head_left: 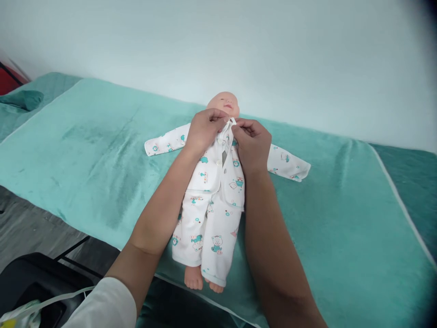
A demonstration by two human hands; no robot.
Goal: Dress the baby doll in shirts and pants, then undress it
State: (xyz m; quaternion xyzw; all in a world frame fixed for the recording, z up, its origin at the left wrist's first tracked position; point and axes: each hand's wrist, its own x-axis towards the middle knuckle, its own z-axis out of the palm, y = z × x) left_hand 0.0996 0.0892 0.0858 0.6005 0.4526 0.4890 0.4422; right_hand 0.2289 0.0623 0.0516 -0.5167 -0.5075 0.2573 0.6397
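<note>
A baby doll lies on its back in white printed trousers and a matching jacket. Its head points to the wall and its bare feet towards me. At the doll's neck, my left hand pinches one side of the jacket's collar. Opposite it, my right hand pinches the other collar edge, close to the left fingertips. Below my hands the jacket front gapes around the chest, with buttons showing. Both sleeves stretch out to the sides, and their cuffs look flat.
A green velvety cover with a pale border spreads over the bed under the doll. Behind it rises a white wall. A black chair-like object with a pale cord stands at the lower left, and something red at the far left.
</note>
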